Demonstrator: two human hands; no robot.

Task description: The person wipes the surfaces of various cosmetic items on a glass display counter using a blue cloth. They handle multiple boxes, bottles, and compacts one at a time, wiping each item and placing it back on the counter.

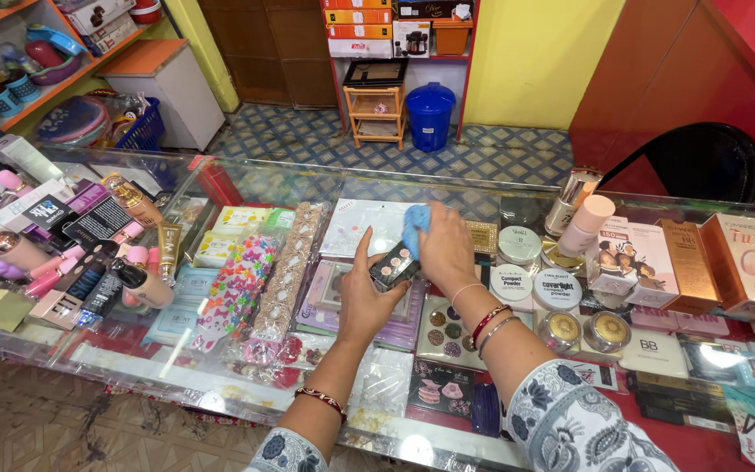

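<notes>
We lean over the glass counter (220, 385), which runs the full width of our view and holds cosmetics under its top. Beyond the counter, on the tiled floor, stand a blue bin (430, 114) and a small wooden rack (376, 114) against the far wall, with a black chair (701, 162) off to the right of the bin. On the counter's right end lies a row of upright boxes (709, 262); just left of them stand two pump bottles (580, 214). On its left end sits a crowd of tubes and bottles (89, 262). Nearer the middle lie long hair-clip cards (259, 280), close to our left wrist. Round compacts (535, 284) lie just right of our right wrist, under the glass as far as we can tell.

Over the counter's middle, our left hand (364, 297) grips a small dark palette (393, 267) by its lower end. Its long axis tilts up and to the right, its face of pale pans turned towards us. Our right hand (446, 249) closes on a blue cloth (414, 225), pressed at the palette's upper end.
</notes>
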